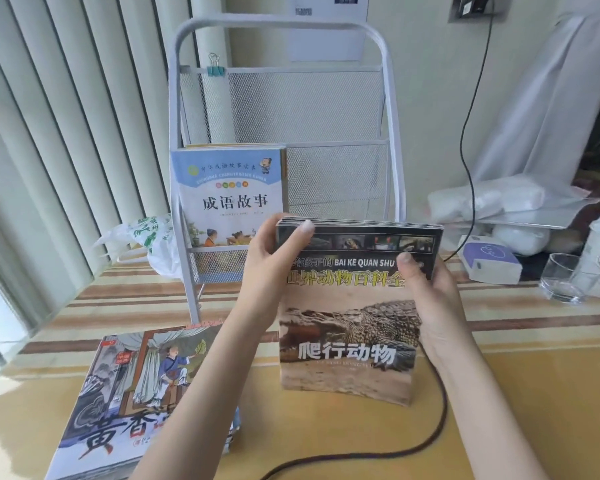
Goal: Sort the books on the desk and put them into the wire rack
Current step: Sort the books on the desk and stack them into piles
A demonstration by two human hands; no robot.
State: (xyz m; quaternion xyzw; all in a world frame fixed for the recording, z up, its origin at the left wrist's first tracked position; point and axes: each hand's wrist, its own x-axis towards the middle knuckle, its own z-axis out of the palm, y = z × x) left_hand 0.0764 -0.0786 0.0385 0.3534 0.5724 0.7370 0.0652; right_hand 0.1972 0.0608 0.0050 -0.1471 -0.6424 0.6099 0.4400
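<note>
Nearest me, at the lower left, lies a stack of picture books (pixel 132 403) flat on the counter (pixel 499 393); my left forearm crosses its right side and the frame's bottom edge cuts off its near corner, so I cannot count how many books lie under the top cover. Part of the large title on that cover is hidden by my arm.

Both my hands hold a reptile book (pixel 350 323) upright, its lower edge resting on the counter. My left hand (pixel 274 268) grips the top left corner, thumb on the front, the other fingers out of sight behind. My right hand (pixel 430 299) grips the right edge, thumb on the cover and fingers curled behind; it covers the end of the yellow title line.

A black cable (pixel 440 420) runs under the book's right side and curves off the bottom of the frame.

Behind stands the white wire rack (pixel 388 174), with a pale blue story book (pixel 229 195) upright in its lower left pocket; my left hand blocks that book's lower right corner. Thin yellowish page edges show behind it, too slight to identify.

A drinking glass (pixel 561 278) sits at the far right of the counter.
</note>
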